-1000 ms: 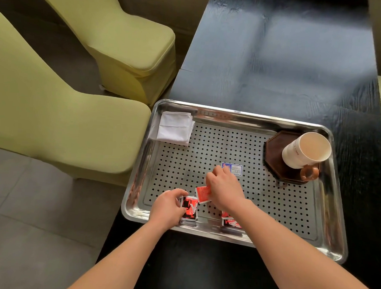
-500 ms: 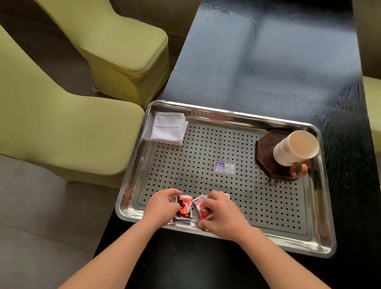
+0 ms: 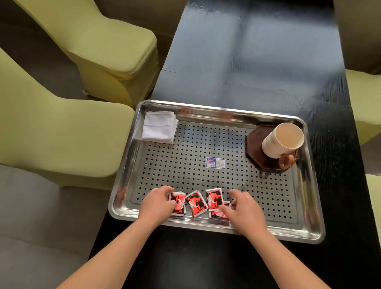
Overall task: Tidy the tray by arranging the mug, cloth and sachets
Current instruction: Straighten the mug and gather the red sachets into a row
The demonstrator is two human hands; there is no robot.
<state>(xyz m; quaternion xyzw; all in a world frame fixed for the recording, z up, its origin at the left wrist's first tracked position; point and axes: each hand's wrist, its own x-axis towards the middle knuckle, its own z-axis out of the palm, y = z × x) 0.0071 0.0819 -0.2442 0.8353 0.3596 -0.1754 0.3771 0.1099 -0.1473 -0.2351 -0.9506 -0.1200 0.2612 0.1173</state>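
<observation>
Left hand [image 3: 158, 201] pinches leftmost sachets [image 3: 195, 202] at tray [image 3: 220, 107] near edge. Right hand [image 3: 244, 210] curls round rightmost ones, thumb on top. Middle sachets askew, row unfinished. Cloth [image 3: 159, 127] folded in tray far-left corner, mug [image 3: 280, 140] on coaster [image 3: 255, 147] far-right: likely done. Nothing blocks. Chairs [image 3: 53, 126] left of tray.

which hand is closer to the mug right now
Right. The right hand is by the near edge of the tray, the mug beyond it to the right; the left hand is further left along that edge.
</observation>
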